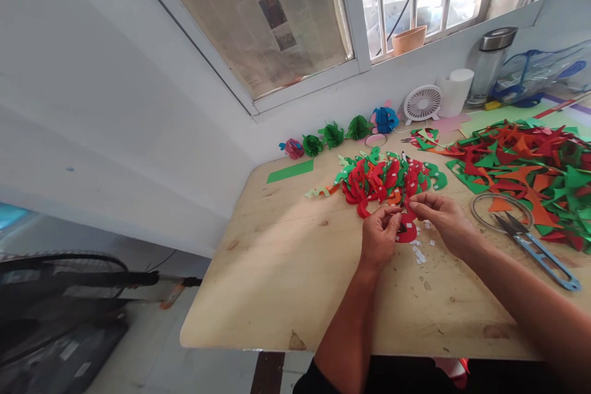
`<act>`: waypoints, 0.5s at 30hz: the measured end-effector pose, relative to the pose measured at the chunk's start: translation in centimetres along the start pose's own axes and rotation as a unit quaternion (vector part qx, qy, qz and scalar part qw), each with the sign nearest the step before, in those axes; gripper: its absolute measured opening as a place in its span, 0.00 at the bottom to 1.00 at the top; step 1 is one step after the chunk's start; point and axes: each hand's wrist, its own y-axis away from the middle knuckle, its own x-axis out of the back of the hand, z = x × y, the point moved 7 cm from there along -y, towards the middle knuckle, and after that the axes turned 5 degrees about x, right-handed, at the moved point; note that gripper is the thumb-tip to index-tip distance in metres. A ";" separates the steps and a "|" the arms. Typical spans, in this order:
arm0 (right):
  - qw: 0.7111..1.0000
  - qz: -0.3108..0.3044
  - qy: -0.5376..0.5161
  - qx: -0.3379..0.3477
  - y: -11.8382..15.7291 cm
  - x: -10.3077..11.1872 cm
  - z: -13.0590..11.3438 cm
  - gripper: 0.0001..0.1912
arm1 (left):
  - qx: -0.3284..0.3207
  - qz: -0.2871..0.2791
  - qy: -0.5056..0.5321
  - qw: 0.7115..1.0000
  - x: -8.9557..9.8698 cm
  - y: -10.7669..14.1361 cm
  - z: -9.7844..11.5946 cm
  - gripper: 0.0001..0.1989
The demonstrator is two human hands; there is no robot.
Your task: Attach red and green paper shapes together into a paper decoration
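My left hand (381, 235) is closed in a pinch at the left edge of a curved red cutout (407, 234), which looks like paper or felt and has small white squares on it. From the other side, my right hand (438, 217) pinches at the upper end of the red cutout; its fingertips partly hide that spot. Just behind both hands lies a heap of red, green and orange cutouts (376, 178), many with white squares stuck on. Loose white squares (419, 253) are scattered on the table below the right hand.
A large pile of red, green and orange scraps (530, 172) covers the table's right side. Blue-handled thread snips (542, 252) lie by a tape ring (501, 209). Folded paper shapes (332, 134), a small fan (422, 103) and a glass bottle (489, 68) stand along the wall.
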 end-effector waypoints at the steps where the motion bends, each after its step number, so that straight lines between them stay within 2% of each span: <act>1: 1.000 0.001 0.000 0.000 0.0 0.0 0.0 0.18 | 0.010 -0.002 0.007 1.000 0.0 0.0 -0.1 0.11; 5: 1.000 0.000 0.001 0.001 0.1 0.0 -0.2 0.18 | 0.043 0.000 0.021 0.999 0.0 -0.1 -0.3 0.09; 11: 0.998 -0.029 0.050 0.005 0.1 -0.2 0.1 0.17 | -0.018 0.062 -0.004 0.998 1.0 0.0 0.7 0.06; 15: 0.997 -0.039 0.069 0.018 0.1 -0.3 0.0 0.17 | -0.031 0.070 -0.023 0.997 1.1 0.1 0.8 0.06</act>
